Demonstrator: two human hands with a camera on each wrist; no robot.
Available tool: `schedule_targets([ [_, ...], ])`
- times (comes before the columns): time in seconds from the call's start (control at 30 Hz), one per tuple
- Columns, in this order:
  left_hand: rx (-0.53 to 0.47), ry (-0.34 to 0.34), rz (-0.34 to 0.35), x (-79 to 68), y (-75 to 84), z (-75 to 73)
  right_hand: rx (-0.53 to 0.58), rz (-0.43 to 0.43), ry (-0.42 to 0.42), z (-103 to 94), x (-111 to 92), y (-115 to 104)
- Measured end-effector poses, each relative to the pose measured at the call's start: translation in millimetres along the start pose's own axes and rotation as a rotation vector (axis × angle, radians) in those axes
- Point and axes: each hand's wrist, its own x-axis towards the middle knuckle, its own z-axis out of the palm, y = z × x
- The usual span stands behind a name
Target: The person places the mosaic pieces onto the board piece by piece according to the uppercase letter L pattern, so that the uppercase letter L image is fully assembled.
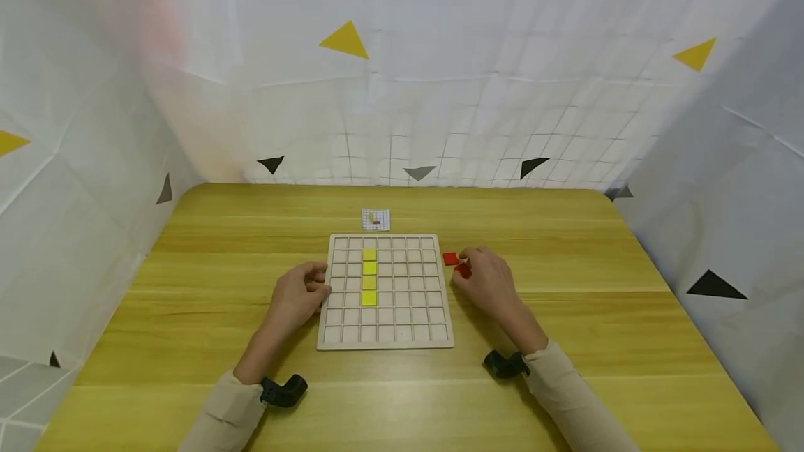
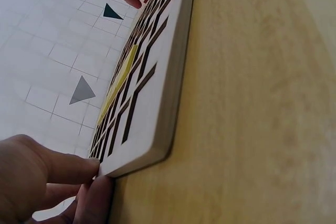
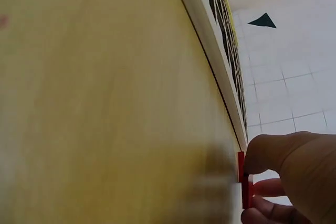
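Note:
A wooden grid board [image 1: 402, 314] lies on the table, with several yellow square tiles [image 1: 369, 268] in one column of its cells. My left hand [image 1: 295, 294] is at the board's left edge; in the left wrist view its thumb [image 2: 73, 168] and a finger pinch the rim. Just off the board's right side, my right hand [image 1: 491, 280] pinches a red square tile [image 1: 463, 270] between thumb and fingers. The right wrist view shows this red tile [image 3: 247, 191] on edge, low by the table. A second red tile [image 1: 450, 258] lies beside it, close to the board.
A small printed card [image 1: 375, 220] with a coloured grid pattern lies behind the board. The wooden table [image 1: 251, 218] is enclosed by white sheets [image 1: 440, 110] with yellow, black and grey triangles. Each wrist carries a black camera [image 1: 284, 391].

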Motion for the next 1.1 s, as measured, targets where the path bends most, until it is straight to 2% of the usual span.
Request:
schedule_targets([
  [0.73, 0.010, -0.011, 0.015, 0.2, 2.3, -2.0, 0.006, -0.120, 0.077, -3.3, -5, 8],
  [1.1, 0.014, -0.006, 0.014, 0.2, 2.1, -2.0, -0.011, -0.172, 0.114, -12.0, -6, 4],
])
